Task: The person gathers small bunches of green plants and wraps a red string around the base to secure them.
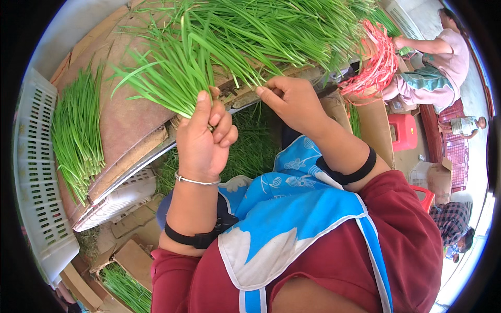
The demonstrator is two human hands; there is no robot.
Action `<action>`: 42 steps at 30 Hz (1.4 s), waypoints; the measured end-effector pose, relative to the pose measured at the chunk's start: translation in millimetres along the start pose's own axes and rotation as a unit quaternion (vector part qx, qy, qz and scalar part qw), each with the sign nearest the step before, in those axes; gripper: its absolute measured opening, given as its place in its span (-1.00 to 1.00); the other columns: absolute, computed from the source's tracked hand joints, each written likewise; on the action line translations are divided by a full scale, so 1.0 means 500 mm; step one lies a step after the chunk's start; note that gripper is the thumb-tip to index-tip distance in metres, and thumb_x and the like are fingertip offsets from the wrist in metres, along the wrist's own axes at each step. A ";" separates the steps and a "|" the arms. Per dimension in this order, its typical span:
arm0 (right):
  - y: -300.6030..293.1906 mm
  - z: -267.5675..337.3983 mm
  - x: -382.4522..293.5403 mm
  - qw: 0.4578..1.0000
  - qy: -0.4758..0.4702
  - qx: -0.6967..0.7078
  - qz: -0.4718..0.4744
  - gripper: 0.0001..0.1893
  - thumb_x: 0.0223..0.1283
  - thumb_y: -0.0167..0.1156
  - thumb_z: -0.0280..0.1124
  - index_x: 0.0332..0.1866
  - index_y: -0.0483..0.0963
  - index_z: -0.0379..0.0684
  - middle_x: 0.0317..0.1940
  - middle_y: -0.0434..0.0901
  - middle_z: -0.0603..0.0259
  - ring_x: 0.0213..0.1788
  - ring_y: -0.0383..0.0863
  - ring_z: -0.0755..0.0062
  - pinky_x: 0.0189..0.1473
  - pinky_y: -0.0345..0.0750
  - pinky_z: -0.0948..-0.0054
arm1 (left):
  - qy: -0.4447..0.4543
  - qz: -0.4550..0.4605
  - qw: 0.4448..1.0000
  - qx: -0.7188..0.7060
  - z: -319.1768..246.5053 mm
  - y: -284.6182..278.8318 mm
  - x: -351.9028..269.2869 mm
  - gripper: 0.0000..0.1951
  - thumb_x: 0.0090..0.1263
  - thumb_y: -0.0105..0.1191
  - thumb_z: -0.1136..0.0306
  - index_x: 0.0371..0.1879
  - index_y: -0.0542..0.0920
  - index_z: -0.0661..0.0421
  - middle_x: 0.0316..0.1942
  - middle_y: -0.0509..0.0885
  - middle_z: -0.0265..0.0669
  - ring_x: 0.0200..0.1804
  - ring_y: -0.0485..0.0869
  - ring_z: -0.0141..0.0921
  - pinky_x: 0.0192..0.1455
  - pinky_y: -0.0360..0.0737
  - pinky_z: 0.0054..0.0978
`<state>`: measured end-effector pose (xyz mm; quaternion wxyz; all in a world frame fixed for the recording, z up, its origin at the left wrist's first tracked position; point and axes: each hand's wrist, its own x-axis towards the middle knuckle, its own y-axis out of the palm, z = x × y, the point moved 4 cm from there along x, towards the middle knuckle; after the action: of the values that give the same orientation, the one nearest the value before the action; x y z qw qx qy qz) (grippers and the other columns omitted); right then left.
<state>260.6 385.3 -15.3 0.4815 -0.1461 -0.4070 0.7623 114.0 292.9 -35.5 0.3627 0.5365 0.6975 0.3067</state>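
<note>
My left hand (205,137) is closed around the lower stems of a bunch of green garlic chives (172,80), whose leaves fan up and to the left. My right hand (293,102) pinches the stem ends of a few more chive stalks (247,76) between thumb and forefinger. These stalks reach back toward a large loose heap of chives (270,29) along the far side of the board-topped table (135,92). At the table's left end lies a separate neat pile of chives (78,129).
A white slatted plastic crate (43,219) borders the table on the left. Pink plastic strips (377,58) hang over a cardboard box (373,125) at right. Chive scraps (250,144) cover the floor below. Another person (446,58) sits beyond, near a red stool (404,131).
</note>
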 end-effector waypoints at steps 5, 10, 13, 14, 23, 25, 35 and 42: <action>0.012 -0.001 0.021 0.999 -0.024 -0.047 0.003 -0.71 0.08 0.21 -0.23 -0.43 0.50 -0.30 -0.72 0.45 0.11 -0.67 0.40 0.32 -0.55 0.35 0.37 | -0.015 0.012 1.000 -0.001 0.000 0.006 -0.001 -0.77 0.48 -0.18 0.18 -0.18 0.41 0.08 -0.61 0.24 -0.54 -0.68 0.11 -0.66 -0.67 0.10 -0.72; 0.018 -0.007 0.027 0.990 -0.040 -0.132 -0.017 -0.79 0.02 0.18 -0.26 -0.47 0.52 -0.21 -0.64 0.53 0.07 -0.54 0.54 0.04 -0.45 0.46 0.22 | -0.003 0.014 1.000 0.010 0.000 0.006 0.000 -0.79 0.47 -0.15 0.18 -0.20 0.41 0.07 -0.58 0.27 -0.51 -0.68 0.13 -0.66 -0.66 0.12 -0.72; 0.012 -0.006 0.019 0.998 -0.022 -0.054 -0.025 -0.80 0.03 0.18 -0.29 -0.48 0.51 -0.22 -0.67 0.50 0.11 -0.58 0.51 0.10 -0.48 0.44 0.25 | 0.017 0.008 1.000 0.012 -0.002 0.004 0.004 -0.79 0.46 -0.15 0.18 -0.22 0.41 0.07 -0.56 0.28 -0.49 -0.67 0.15 -0.64 -0.64 0.16 -0.71; 0.009 -0.001 0.015 0.998 -0.022 -0.053 -0.025 -0.80 0.03 0.18 -0.29 -0.48 0.51 -0.22 -0.67 0.50 0.11 -0.58 0.51 0.10 -0.48 0.44 0.25 | 0.003 0.008 1.000 -0.006 0.000 0.002 0.005 -0.79 0.46 -0.15 0.18 -0.22 0.41 0.07 -0.57 0.29 -0.49 -0.66 0.17 -0.64 -0.63 0.18 -0.70; -0.007 0.073 -0.049 0.988 -0.132 0.010 -0.079 -0.87 -0.03 0.24 -0.41 -0.52 0.46 -0.18 -0.68 0.41 0.23 -0.63 0.45 0.30 -0.58 0.37 0.38 | -0.064 0.000 0.998 -0.019 0.027 -0.004 0.008 -0.76 0.44 -0.11 0.19 -0.21 0.44 0.13 -0.60 0.29 -0.51 -0.66 0.23 -0.64 -0.64 0.20 -0.69; 0.001 0.089 -0.062 0.971 -0.231 -0.019 -0.062 -0.88 -0.06 0.26 -0.42 -0.51 0.44 -0.15 -0.63 0.43 0.24 -0.62 0.47 0.25 -0.58 0.40 0.36 | -0.079 -0.008 0.997 0.015 0.029 -0.004 0.006 -0.76 0.43 -0.09 0.20 -0.22 0.45 0.14 -0.62 0.28 -0.52 -0.67 0.22 -0.64 -0.65 0.19 -0.69; 0.005 0.037 -0.046 0.990 -0.125 0.015 -0.065 -0.85 0.02 0.22 -0.33 -0.45 0.50 -0.19 -0.61 0.48 0.17 -0.59 0.49 0.19 -0.53 0.42 0.33 | 0.001 -0.044 0.997 0.067 0.019 -0.011 0.011 -0.82 0.38 0.01 0.23 -0.29 0.48 0.10 -0.52 0.44 -0.43 -0.59 0.35 -0.56 -0.60 0.28 -0.63; 0.020 -0.037 -0.005 0.994 -0.047 -0.103 -0.009 -0.76 0.12 0.17 -0.27 -0.39 0.53 -0.28 -0.66 0.48 0.13 -0.63 0.43 0.39 -0.53 0.36 0.42 | -0.006 0.001 0.998 0.066 0.018 0.000 0.008 -0.82 0.41 -0.05 0.27 -0.20 0.45 0.11 -0.40 0.48 -0.37 -0.48 0.46 -0.50 -0.52 0.41 -0.55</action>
<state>266.9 389.8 -35.0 0.4509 -0.1550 -0.5070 0.7180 120.9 297.0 -41.2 0.3306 0.5618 0.7135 0.2570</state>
